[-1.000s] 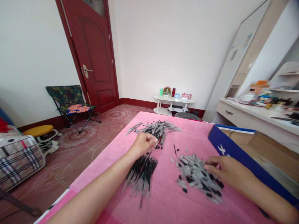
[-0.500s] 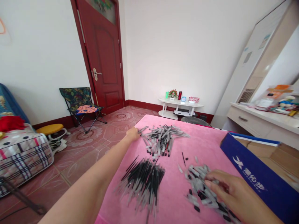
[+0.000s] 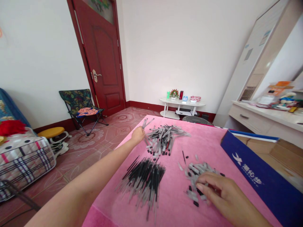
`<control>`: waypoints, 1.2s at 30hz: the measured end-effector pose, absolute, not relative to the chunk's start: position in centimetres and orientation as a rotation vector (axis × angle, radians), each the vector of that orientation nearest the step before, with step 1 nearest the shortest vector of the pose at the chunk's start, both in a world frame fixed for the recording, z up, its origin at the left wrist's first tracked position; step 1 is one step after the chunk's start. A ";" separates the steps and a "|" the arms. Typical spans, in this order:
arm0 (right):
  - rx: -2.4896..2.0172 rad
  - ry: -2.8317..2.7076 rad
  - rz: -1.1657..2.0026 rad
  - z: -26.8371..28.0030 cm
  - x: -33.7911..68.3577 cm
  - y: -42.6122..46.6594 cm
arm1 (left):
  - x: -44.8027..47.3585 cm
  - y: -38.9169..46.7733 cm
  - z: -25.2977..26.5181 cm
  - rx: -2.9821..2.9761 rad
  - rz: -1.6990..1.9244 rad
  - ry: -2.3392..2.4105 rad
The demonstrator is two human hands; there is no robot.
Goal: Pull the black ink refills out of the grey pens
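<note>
At the table's far left edge, my left hand (image 3: 138,135) is closed around a couple of slim translucent pen barrels (image 3: 148,123) that stick out past its fingers. Beside it lies a heap of similar clear pen barrels (image 3: 163,137) with some dark ends. My right hand (image 3: 220,192) is over a pile of translucent and black pen caps (image 3: 197,168), its thumb and forefinger pinched at a dark-ended cap (image 3: 200,187); the other fingers are partly hidden. Nearer me between the hands is a spread of thin pen refills (image 3: 146,176), black toward their far ends.
A pink cloth (image 3: 175,195) covers the table. The open blue cardboard box (image 3: 251,176) stands at the right edge. Farther off are a folding chair (image 3: 79,97), a low white table (image 3: 182,102) and a white desk (image 3: 265,116).
The left hand has moved slightly right, and the barrels in it now point up and away. My right hand has shifted left over the caps. The view has turned slightly.
</note>
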State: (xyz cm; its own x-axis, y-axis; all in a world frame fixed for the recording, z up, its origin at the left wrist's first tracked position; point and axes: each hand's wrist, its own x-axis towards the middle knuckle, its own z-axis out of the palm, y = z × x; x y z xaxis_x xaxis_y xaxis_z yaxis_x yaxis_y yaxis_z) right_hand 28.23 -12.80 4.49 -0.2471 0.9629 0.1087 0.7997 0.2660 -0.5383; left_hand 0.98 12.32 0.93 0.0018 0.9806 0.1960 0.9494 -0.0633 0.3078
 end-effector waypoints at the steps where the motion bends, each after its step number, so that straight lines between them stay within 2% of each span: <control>1: -1.590 -2.123 0.540 4.6 27.9 -12.9 | 2.2 12.0 1.3 2.195 0.550 2.021; 10: -1.566 -2.110 0.574 3.0 26.6 -14.0 | 11.6 8.8 2.3 2.205 0.594 1.710; 20: -1.508 -1.977 0.600 3.3 26.4 -14.6 | 15.1 5.0 4.9 1.808 0.987 1.315; 23: -1.528 -1.707 0.784 4.6 26.5 -13.3 | 14.9 2.0 5.6 1.569 0.982 1.012; 25: -1.473 -1.538 0.970 5.4 26.5 -12.1 | 14.4 -0.3 5.8 1.034 0.961 0.563; 27: -1.371 -1.434 1.130 6.0 26.1 -11.0 | 13.9 -2.3 6.0 0.735 0.937 0.337; 31: -1.201 -1.309 1.339 5.8 24.8 -10.0 | 13.4 -5.0 5.8 0.623 0.944 0.313; 36: -1.061 -1.150 1.406 4.9 23.8 -10.5 | 12.9 -5.8 4.9 0.609 0.917 0.294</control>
